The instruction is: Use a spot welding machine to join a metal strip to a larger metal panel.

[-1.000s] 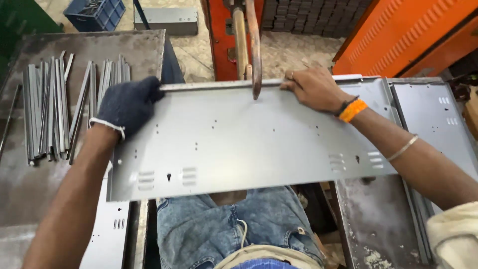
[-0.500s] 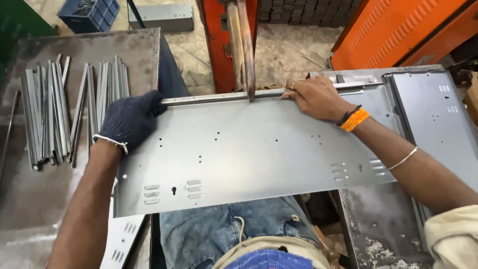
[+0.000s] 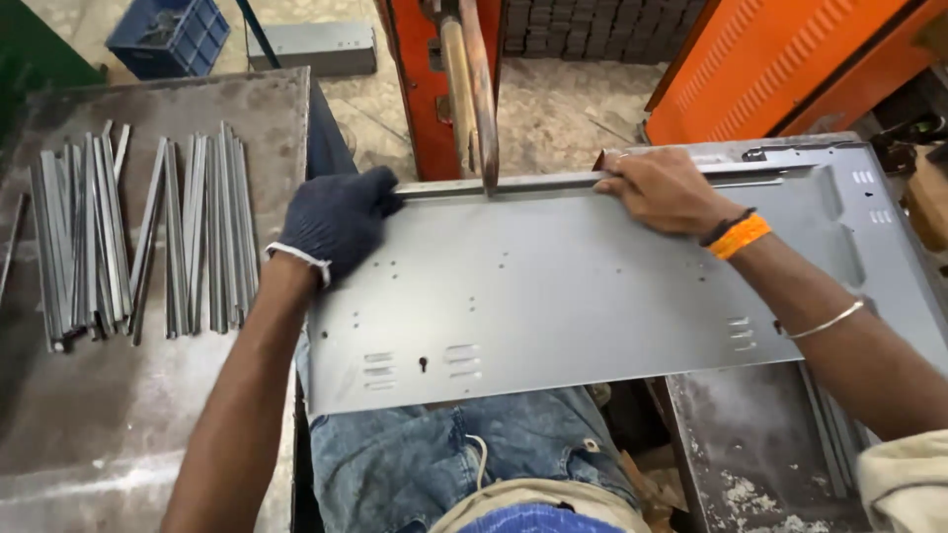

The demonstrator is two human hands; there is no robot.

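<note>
Grey panel [image 3: 583, 296] lay across lap, gloved left hand [image 3: 339, 219] clasped its corner, bare right hand [image 3: 664, 188] pinched strip [image 3: 513, 183] on rear edge, under electrode [image 3: 481, 99].

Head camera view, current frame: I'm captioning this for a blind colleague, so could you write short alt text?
A person holds a grey perforated sheet-metal panel over their lap, gloved left hand and bare right hand pressing a narrow metal strip along its far edge under a machine's copper-coloured arm. A bundle of metal strips lies on the steel table to the left.
</note>
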